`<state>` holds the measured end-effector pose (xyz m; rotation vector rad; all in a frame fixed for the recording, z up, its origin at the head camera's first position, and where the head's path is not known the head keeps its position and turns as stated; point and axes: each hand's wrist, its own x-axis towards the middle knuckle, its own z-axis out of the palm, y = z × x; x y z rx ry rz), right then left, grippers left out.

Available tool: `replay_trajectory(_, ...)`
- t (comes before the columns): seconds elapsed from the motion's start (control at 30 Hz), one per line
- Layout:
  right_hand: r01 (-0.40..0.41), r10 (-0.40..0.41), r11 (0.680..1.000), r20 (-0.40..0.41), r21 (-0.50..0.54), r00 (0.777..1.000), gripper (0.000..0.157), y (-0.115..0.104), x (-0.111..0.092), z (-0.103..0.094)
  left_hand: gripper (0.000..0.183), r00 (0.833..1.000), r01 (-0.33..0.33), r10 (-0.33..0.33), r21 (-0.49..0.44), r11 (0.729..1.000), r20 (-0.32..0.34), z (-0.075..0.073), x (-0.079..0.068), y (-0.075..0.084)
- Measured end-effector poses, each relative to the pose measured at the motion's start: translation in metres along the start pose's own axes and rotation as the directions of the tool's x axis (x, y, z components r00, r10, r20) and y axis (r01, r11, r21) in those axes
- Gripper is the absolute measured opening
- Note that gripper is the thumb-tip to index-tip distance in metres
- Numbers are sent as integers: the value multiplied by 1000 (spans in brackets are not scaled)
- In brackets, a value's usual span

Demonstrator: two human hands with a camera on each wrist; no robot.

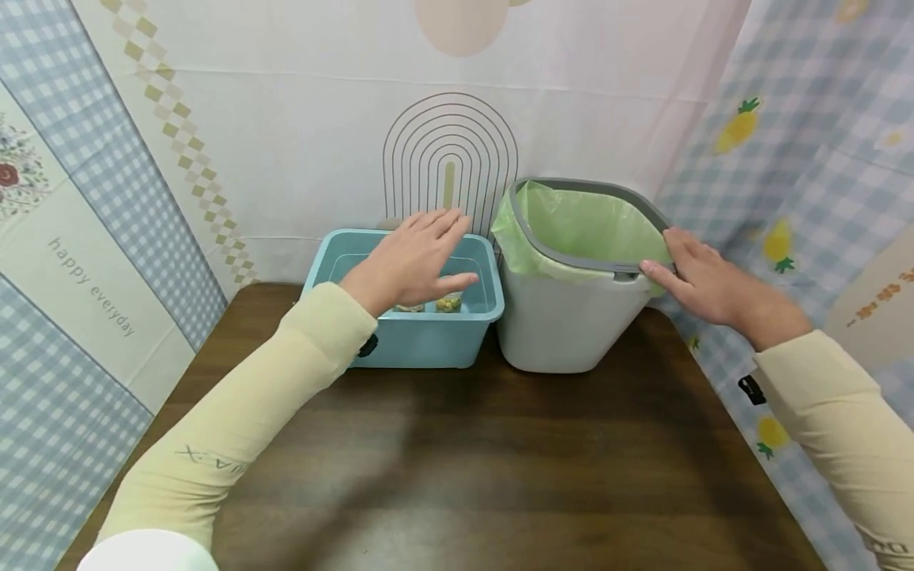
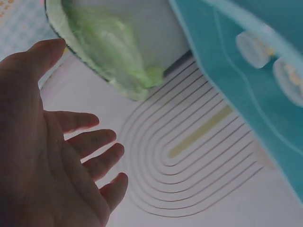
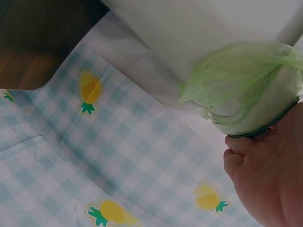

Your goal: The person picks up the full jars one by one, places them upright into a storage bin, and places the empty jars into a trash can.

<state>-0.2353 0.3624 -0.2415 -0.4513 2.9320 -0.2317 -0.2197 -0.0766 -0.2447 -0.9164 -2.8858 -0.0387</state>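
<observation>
My left hand (image 1: pixel 414 258) hovers above a light blue plastic basin (image 1: pixel 421 341), fingers straight and apart, holding nothing. In the left wrist view, its fingers spread in front of the wall. Inside the basin are small clear containers (image 2: pixel 253 49), one with yellow-green contents (image 1: pixel 448 303); my hand hides part of the inside. To the basin's right stands a pale grey trash can (image 1: pixel 564 325) with a dark grey rim (image 1: pixel 593 186) and a light green bag (image 1: pixel 593 226) lining it. My right hand (image 1: pixel 703 277) grips the rim at its right corner.
Both containers stand at the back of a dark brown wooden table (image 1: pixel 500 476), against a white patterned cloth (image 1: pixel 300 151). Checked cloth (image 1: pixel 800 198) hangs at the right. A white rounded object (image 1: pixel 147 551) shows at the bottom left edge.
</observation>
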Motion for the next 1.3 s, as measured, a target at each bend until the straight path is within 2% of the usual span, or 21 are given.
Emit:
replay_trajectory(0.4,12,-11,1000,-30,16,999,90,3,0,7,93,993,120,-120,-48,992,18,53,-44,-23)
replay_trajectory(0.67,1,0,1000,-50,8,999,91,6,-5,8,93,986,164,-165,-62,984,-2,78,-64,-34)
replay_trajectory(0.97,22,-32,996,-114,-92,993,88,-8,-7,4,92,981,193,-191,-70,979,23,92,-80,-49)
replay_trajectory(1.13,48,-74,987,-166,-154,983,85,-30,-7,-2,91,979,201,-198,-70,977,42,94,-87,-56)
replay_trajectory(1.3,106,-138,979,-185,-171,973,86,-63,-6,-10,91,977,207,-202,-73,976,63,91,-91,-59)
